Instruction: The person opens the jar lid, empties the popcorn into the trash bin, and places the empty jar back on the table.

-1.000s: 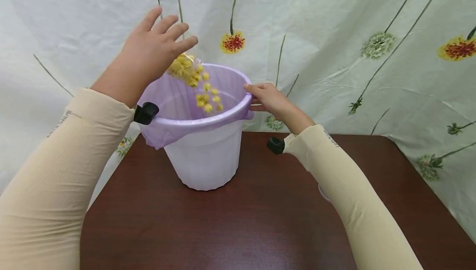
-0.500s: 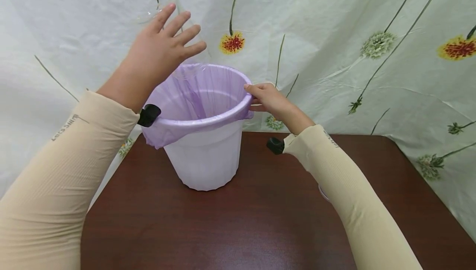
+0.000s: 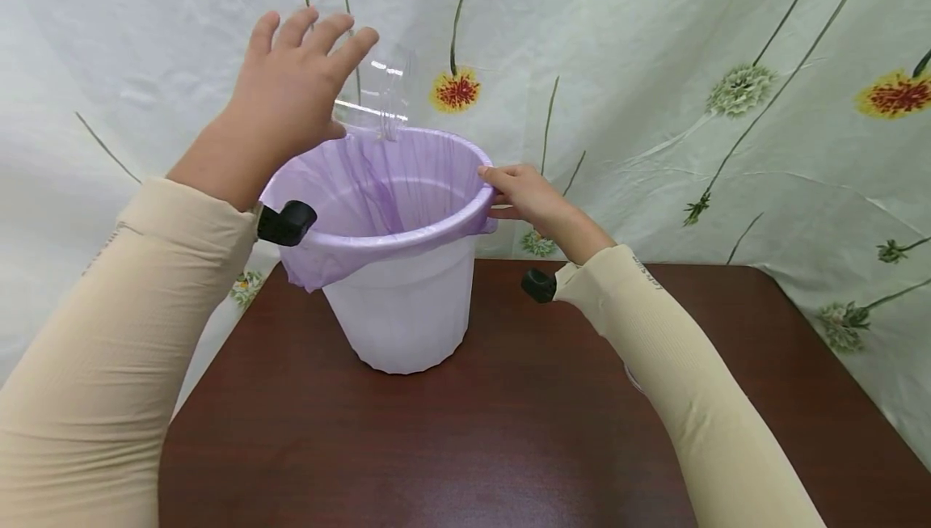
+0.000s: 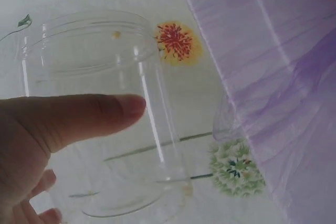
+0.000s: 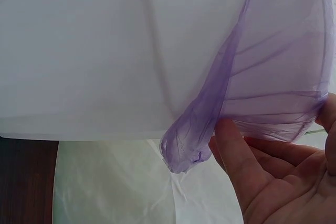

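Observation:
My left hand (image 3: 287,91) holds a clear, open-mouthed plastic jar (image 3: 381,91) tipped on its side over the far left of the bin. Seen from the left wrist, the thumb lies along the jar wall and a small yellow crumb (image 4: 116,34) clings near the mouth. Below stands a white bin (image 3: 407,310), lined with a purple plastic bag (image 3: 320,268) folded over its rim. My right hand (image 3: 534,196) grips that rim on the right, thumb on top and fingers underneath against the bag (image 5: 278,77). The bin's bottom is hidden.
The bin stands on a dark brown table (image 3: 473,439). A flower-printed cloth (image 3: 618,51) hangs behind it. Part of a round, pale-edged thing (image 3: 633,378) shows beside my right forearm, mostly covered. Black wrist cameras (image 3: 288,223) stick out from both sleeves.
Yellow pieces were tumbling from the jar into the bin a second ago; now the jar looks nearly bare. My left hand rose, then tilted the jar back over the bin. My right hand stayed put.

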`<state>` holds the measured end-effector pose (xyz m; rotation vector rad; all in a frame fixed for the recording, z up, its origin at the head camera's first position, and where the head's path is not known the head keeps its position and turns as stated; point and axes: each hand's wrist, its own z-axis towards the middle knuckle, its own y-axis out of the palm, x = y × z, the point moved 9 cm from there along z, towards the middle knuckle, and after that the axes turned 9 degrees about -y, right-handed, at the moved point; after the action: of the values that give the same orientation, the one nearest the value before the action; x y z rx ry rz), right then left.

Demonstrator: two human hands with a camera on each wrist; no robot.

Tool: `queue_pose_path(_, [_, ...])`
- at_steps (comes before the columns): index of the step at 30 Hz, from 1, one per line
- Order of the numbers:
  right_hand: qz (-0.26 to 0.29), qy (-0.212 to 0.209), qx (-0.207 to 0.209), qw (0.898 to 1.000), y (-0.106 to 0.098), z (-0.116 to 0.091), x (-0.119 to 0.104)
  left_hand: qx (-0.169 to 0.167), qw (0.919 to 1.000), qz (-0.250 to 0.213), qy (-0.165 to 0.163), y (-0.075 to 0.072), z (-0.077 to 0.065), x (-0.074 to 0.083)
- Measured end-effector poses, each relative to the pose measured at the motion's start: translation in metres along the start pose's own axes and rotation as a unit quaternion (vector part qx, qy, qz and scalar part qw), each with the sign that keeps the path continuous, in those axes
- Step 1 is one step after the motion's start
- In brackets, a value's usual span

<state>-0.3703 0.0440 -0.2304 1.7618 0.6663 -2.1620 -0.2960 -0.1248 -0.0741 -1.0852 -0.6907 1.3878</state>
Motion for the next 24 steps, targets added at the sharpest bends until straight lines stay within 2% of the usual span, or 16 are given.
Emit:
queue_pose_path(4, [-0.002,0.004,0.006,1.000,0.000,0.003,0.000,-0.011,0.9952,-0.086,-0.047,0.003,0.006,-0.018])
queue_pose_path(9, [-0.001,0.012,0.017,1.000,0.000,0.008,0.000,-0.032,0.9797,-0.167,-0.106,0.009,0.010,-0.042])
queue_pose_path(12, [-0.002,0.014,0.023,1.000,-0.001,0.011,0.002,-0.039,0.9645,-0.230,-0.123,0.014,0.010,-0.052])
queue_pose_path(16, [-0.005,0.014,0.029,0.999,-0.002,0.016,0.004,-0.030,0.9446,-0.300,-0.129,0.018,0.009,-0.059])
queue_pose_path(21, [-0.003,0.013,0.038,0.999,-0.003,0.021,0.007,-0.025,0.9168,-0.370,-0.148,0.026,0.007,-0.059])
queue_pose_path(24, [-0.004,0.014,0.043,0.999,-0.004,0.025,0.009,-0.031,0.8962,-0.415,-0.153,0.033,0.006,-0.057])
